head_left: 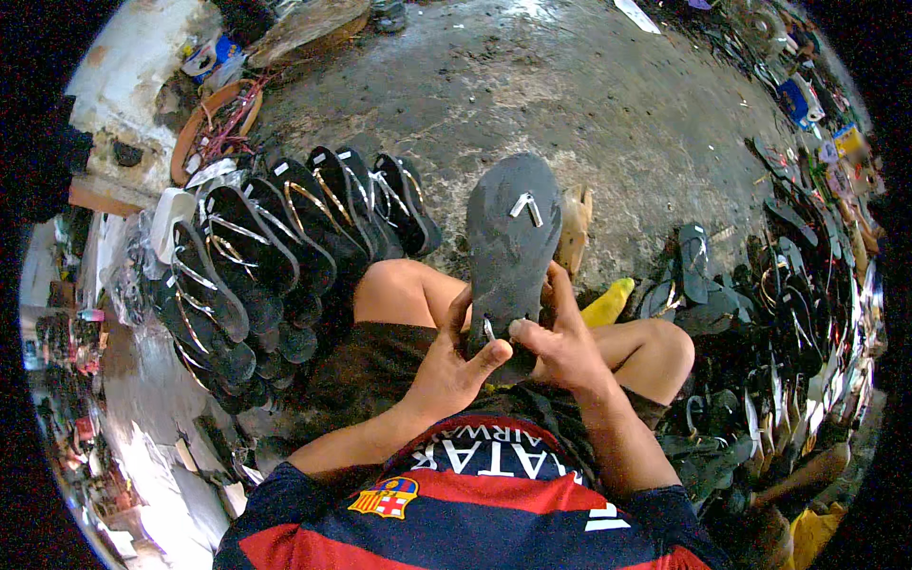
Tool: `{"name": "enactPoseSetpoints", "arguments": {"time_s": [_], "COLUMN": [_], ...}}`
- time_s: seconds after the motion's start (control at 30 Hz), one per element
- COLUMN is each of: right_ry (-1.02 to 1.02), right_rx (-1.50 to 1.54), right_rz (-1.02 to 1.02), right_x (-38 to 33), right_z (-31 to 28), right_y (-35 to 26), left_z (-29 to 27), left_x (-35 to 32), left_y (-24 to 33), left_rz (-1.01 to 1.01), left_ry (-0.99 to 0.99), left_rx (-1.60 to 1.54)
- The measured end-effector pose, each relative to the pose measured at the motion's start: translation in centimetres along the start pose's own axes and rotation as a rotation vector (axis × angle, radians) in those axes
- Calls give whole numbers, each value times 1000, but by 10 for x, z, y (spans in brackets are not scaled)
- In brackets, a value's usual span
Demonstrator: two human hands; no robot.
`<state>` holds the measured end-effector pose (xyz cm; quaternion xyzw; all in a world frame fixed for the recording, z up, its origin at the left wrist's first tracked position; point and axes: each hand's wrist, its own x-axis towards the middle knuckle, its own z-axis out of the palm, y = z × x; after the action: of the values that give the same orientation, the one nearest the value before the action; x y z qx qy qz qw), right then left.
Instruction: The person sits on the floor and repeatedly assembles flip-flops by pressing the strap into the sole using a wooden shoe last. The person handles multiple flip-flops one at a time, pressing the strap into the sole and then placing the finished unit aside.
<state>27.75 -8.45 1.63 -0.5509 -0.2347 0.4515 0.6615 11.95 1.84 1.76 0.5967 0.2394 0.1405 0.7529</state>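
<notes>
A dark grey flip-flop sole (513, 223) stands on end in front of me, its broad end pointing away. Two short silver strap pieces poke out in a V near that broad end. Another silver bit shows at the narrow end, close to my thumbs. My left hand (458, 353) grips the sole's left edge, fingers behind and thumb in front. On the opposite edge, my right hand (560, 337) pinches it, with the thumb pressed on a dark hole. Fingers behind the sole are mostly hidden.
Rows of black flip-flops (256, 237) with shiny straps lean together at my left. More sandals lie heaped on the right around a dark sandal (693, 261). Beyond my right hand are a tan block (575, 228) and a yellow object (608, 302). An orange-brown basin (195, 128) holds red strands.
</notes>
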Motion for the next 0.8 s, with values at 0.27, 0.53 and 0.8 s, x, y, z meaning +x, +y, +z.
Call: {"name": "enactPoseSetpoints", "arguments": {"time_s": [0.27, 0.53, 0.8], "right_ry": [-188, -5, 142], "right_rx": [435, -821, -959], "right_rz": [-15, 56, 293], "right_x": [-4, -10, 25], "right_z": [-23, 5, -68], "right_y": [-13, -30, -1], "left_z": [-30, -2, -79], "left_x": [12, 25, 55], "left_y": [20, 12, 33], "left_rz": [-18, 77, -32], "left_ry": [-390, 180, 148], "left_rx": [-408, 180, -259]}}
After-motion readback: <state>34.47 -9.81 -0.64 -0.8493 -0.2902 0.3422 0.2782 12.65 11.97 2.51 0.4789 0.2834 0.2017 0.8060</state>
